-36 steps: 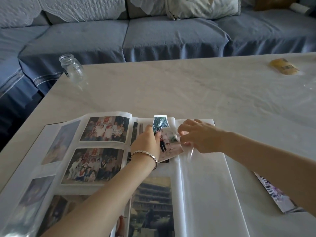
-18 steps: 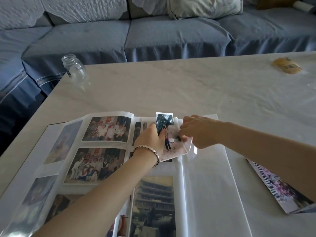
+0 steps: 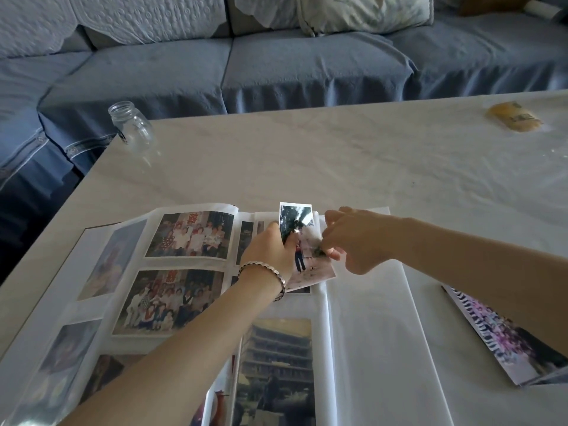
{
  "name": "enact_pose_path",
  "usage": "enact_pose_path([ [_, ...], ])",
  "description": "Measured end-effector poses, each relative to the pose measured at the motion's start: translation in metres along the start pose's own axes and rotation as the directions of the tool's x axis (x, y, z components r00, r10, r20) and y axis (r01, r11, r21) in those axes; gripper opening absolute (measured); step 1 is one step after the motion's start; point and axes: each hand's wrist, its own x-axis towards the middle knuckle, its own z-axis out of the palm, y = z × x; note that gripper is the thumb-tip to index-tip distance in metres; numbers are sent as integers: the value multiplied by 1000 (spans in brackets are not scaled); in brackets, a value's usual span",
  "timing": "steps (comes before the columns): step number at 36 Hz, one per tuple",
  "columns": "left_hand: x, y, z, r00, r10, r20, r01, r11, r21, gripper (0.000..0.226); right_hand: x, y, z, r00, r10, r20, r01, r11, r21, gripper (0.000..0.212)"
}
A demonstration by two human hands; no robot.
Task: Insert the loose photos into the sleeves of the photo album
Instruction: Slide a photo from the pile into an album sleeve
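The photo album (image 3: 368,333) lies open on the table, its left pages filled with group photos and its right page blank white. My left hand (image 3: 267,253), with a bracelet at the wrist, holds a loose photo (image 3: 302,241) of a standing person upright at the album's top centre. Its lower part sits at the top sleeve near the spine. My right hand (image 3: 356,241) pinches the clear sleeve film at the photo's right edge. Another loose photo (image 3: 504,336), a colourful group shot, lies on the table to the right of the album.
A clear glass jar (image 3: 132,127) stands at the table's far left corner. A yellow packet (image 3: 513,116) lies at the far right. A blue-covered sofa (image 3: 307,63) runs along the table's far edge.
The photo has risen and stands more upright in my left hand. My right hand has shifted slightly up along the sleeve edge. The view has drifted a little.
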Motion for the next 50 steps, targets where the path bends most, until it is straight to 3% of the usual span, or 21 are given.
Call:
enact_pose_path([
  [7,4,6,-1,997,56,50,-59,997,55,37,-9,8,14,981,-3,-196,30,991,132,21],
  [11,6,13,6,997,33,68,-36,998,47,39,-14,10,24,930,21,-366,67,972,225,16],
  [19,18,16,16,971,-30,237,48,997,-68,35,-21,10,39,843,22,-537,107,972,207,5],
  [31,20,20,9,934,-67,350,52,997,50,39,-25,2,51,748,74,-660,59,982,177,18],
  [38,23,31,3,902,-72,425,74,997,13,34,-21,-2,60,703,123,-700,16,982,188,19],
  [46,26,29,-4,843,-150,517,190,982,-23,34,-25,-4,62,695,155,-702,-10,978,207,19],
  [50,31,37,2,862,-107,496,142,989,-34,34,-25,-3,61,694,155,-703,-11,979,206,20],
])
